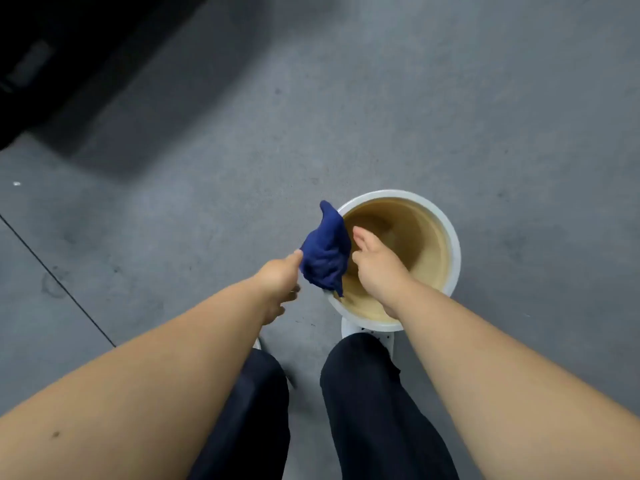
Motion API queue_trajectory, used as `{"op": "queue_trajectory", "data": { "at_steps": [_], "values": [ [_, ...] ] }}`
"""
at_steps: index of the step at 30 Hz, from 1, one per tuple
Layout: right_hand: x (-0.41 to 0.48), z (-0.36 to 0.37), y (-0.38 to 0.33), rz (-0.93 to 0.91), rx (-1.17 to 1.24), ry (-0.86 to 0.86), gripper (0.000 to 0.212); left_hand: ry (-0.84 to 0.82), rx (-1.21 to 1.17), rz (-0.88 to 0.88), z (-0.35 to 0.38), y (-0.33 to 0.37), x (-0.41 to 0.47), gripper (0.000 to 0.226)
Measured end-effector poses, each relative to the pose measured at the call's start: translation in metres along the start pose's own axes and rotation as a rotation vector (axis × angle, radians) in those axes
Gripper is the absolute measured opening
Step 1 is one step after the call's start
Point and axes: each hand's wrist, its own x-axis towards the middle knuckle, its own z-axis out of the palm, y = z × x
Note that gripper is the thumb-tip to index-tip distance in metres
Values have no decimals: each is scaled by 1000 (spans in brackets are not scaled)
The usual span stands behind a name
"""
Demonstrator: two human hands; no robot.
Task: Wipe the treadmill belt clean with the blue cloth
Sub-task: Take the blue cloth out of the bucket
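- Your left forearm [156,358] and right forearm [502,358] fill the bottom of the frame, both reaching forward and down over your dark trouser legs [374,393].
- Grey floor [450,98] takes up most of the rest, and a dark bulk [52,46] sits in the upper left corner. That looks like the treadmill, but it's too dim to be sure, and it's well apart from your hands.
- Right of centre stands the white bucket [453,251], murky brownish water [398,244] inside, a white shoe [349,329] just below its rim.
- And there's the blue cloth [325,258], bunched into a peaked wad over the bucket's left rim, between your two hands.
- Left hand [277,275]: thumb and fingertips nipped onto the cloth's left edge, the other fingers curled underneath.
- Right hand [377,268]: it's against the cloth's right side above the water, thumb standing up free. Its fingers are hidden behind the wad, so you can't tell whether they've clamped on.
- Step in hand, by my reading: you're prepping the cloth at the bucket, and no wiping has begun.
- Next move calls for both hands squeezing it out over the water, then carrying it up-left to the belt without dripping.
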Motion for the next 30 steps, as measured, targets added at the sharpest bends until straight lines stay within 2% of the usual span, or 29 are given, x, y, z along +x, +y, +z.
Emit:
{"op": "queue_trajectory", "data": {
  "at_steps": [3, 7, 8, 9, 11, 14, 16, 18, 23, 27, 29, 30],
  "values": [
    [18, 5, -2, 5, 93, -12, 65, 20, -287, 59, 0, -1, 23, 46],
    [30, 3, -12, 23, 5, 84, 77, -36, -477, 85, -4, 12, 32, 52],
    [29, 2, -15, 20, -21, 88, 71, -68, -461, 75, -4, 15, 30, 47],
    [26, 3, -18, 13, -43, 65, 57, -92, -433, 63, -4, 16, 27, 42],
    [21, 4, -21, -14, -126, 70, 10, -100, -381, 60, -4, 19, 20, 38],
    [2, 7, -29, -63, -160, 169, 33, -51, -358, 104, -5, 20, 2, 31],
    [-21, 9, -42, -109, -143, 231, 34, -34, -403, 151, -8, 24, -18, 28],
    [-47, 11, -60, -132, -56, 224, 31, -58, -444, 202, -14, 30, -47, 31],
    [-113, 19, -142, -193, 71, 138, 19, -184, -617, 295, -54, 57, -142, 31],
    [-173, 24, -233, -304, 116, 155, 15, -203, -806, 434, -106, 89, -221, 29],
    [-211, 32, -286, -372, 103, 153, 1, -193, -821, 545, -142, 105, -269, 29],
    [-230, 37, -311, -417, 105, 139, 8, -174, -817, 607, -161, 111, -295, 25]
  ]
}}
